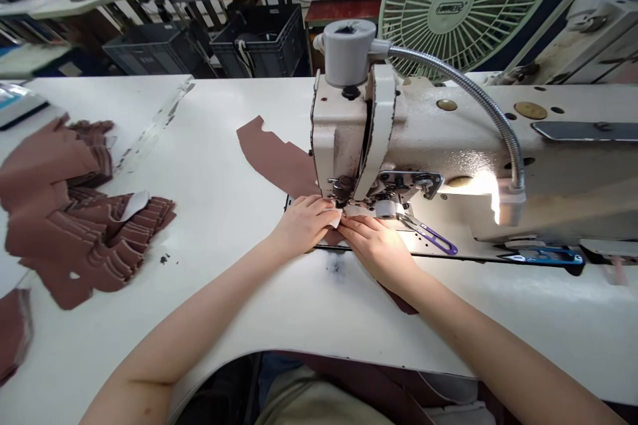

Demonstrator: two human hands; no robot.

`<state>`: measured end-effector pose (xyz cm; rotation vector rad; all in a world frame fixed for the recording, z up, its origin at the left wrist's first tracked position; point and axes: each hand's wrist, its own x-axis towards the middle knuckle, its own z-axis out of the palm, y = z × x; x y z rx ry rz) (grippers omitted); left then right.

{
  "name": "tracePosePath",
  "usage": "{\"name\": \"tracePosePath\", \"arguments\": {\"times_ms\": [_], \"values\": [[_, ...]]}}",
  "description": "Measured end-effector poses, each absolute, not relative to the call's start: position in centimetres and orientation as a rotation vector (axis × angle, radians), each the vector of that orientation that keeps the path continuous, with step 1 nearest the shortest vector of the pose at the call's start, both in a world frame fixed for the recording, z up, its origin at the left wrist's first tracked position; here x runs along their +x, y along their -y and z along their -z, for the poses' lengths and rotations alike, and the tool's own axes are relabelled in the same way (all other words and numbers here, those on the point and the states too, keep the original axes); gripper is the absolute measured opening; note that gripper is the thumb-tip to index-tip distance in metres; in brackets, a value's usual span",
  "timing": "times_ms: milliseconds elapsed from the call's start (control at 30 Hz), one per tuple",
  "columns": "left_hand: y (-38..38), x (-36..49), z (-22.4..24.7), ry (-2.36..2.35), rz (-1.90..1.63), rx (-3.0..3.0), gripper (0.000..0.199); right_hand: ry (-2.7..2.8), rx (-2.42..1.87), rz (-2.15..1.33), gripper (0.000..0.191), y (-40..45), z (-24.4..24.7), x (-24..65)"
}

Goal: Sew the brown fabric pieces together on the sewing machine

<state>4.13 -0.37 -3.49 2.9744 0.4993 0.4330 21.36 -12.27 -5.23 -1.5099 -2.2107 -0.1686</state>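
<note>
A brown fabric piece (282, 158) lies under the head of the sewing machine (343, 126), and part of it shows below my right hand. My left hand (305, 222) is at the left of the needle area, its fingers together over a small white piece (335, 218) and the brown fabric. Just right of it, my right hand (381, 249) lies flat on the work with its fingers stretched toward the presser foot. The fingertips of both hands nearly meet. Purple thread snips (436, 239) rest on the machine bed beside my right hand.
Stacked brown pieces (74, 212) spread over the left of the white table (214, 305). Blue snips (548, 255) lie at the right. A lamp on a bent metal neck (473, 83) shines on the machine bed. Behind stand a green fan (453, 6) and grey crates (264, 40).
</note>
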Motion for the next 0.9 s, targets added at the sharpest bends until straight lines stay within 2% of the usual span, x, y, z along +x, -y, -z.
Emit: {"name": "tracePosePath", "arguments": {"times_ms": [400,567,900], "values": [[0.8,4.0,3.0,-0.574,-0.400,2.917,0.026,2.356,-1.567,0.056,0.034,12.8,3.5,21.0],[1.5,4.4,1.6,-0.688,-0.240,2.979,0.026,2.361,-1.598,0.032,0.030,12.9,3.5,20.7],[1.4,5.2,0.0,-0.696,-0.092,3.038,0.021,2.236,-1.599,-0.096,0.038,13.0,3.3,20.3]]}}
